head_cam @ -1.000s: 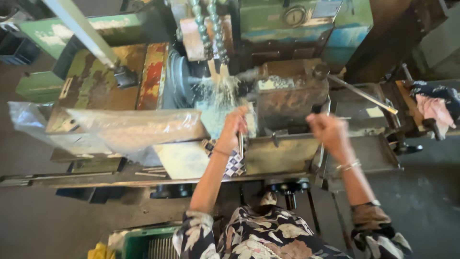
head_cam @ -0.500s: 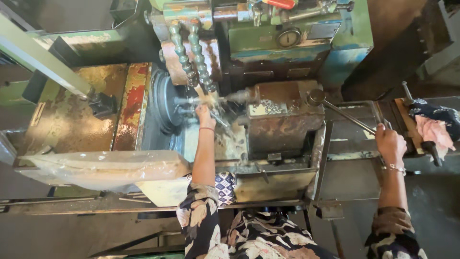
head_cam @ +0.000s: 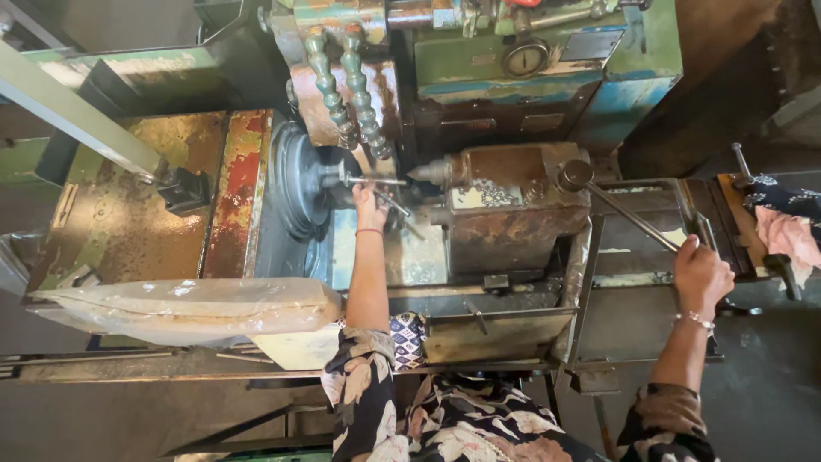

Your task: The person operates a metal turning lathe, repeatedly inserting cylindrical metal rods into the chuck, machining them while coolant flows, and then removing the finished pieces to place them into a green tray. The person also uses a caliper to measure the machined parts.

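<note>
At frame centre, the gap between chuck (head_cam: 299,180) and rusty turret block (head_cam: 513,205) is narrow; coolant hoses (head_cam: 346,85) crowd above.

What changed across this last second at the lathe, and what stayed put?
The left hand reached forward from the machine's front edge to the thin metal rod at the chuck. The right hand swung out rightward onto the long lever. The plastic-wrapped bundle stayed in place.

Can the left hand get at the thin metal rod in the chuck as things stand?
Probably yes: the left hand is already up at the thin metal rod beside the chuck, nothing between them. Whether its fingers actually grip the rod I cannot tell.
</note>
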